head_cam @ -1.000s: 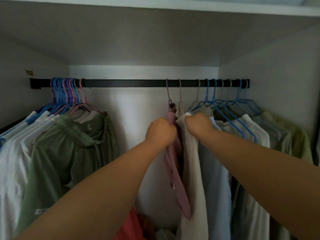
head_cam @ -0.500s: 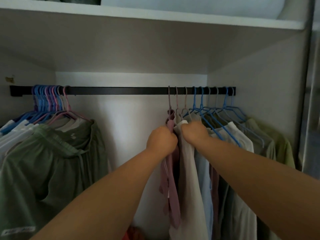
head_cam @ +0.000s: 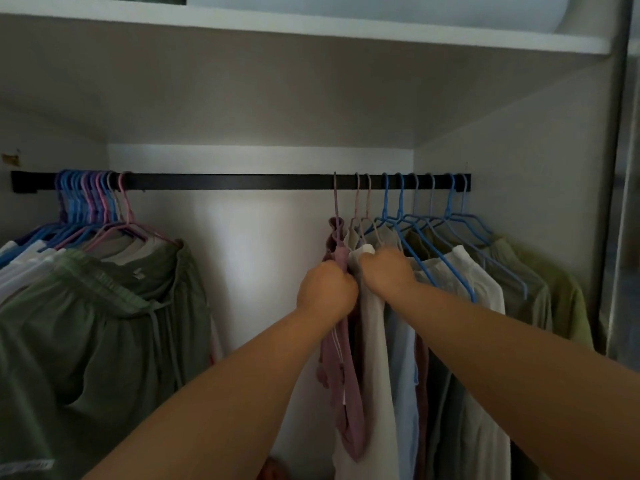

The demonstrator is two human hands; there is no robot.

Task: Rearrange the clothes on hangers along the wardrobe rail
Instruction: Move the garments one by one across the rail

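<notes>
a black wardrobe rail (head_cam: pixel 242 181) runs across the wardrobe under a white shelf (head_cam: pixel 311 29). the clothes hang in two groups with a bare stretch of rail between them.

left end of the rail: a tight cluster of blue, purple and pink hangers (head_cam: pixel 90 202) carries white garments, with a green hooded garment (head_cam: pixel 104 323) at the front of the group.

right end of the rail: a second group hangs up to the right wall. its leftmost item is a mauve garment (head_cam: pixel 341 393) on a mauve hanger (head_cam: pixel 335 199). just beside it hangs a cream garment (head_cam: pixel 375 375), then a pale blue garment (head_cam: pixel 403 375), then pale and olive-green items on blue hangers (head_cam: pixel 415 230).

the left hand (head_cam: pixel 325 292) is closed in a fist around the upper part of the mauve garment, just below its hanger. the right hand (head_cam: pixel 389 270) has its fingers curled into the top of the cream garment near the collar. both hands sit close together, nearly touching, well below the rail. both forearms reach up from the bottom of the view.
</notes>
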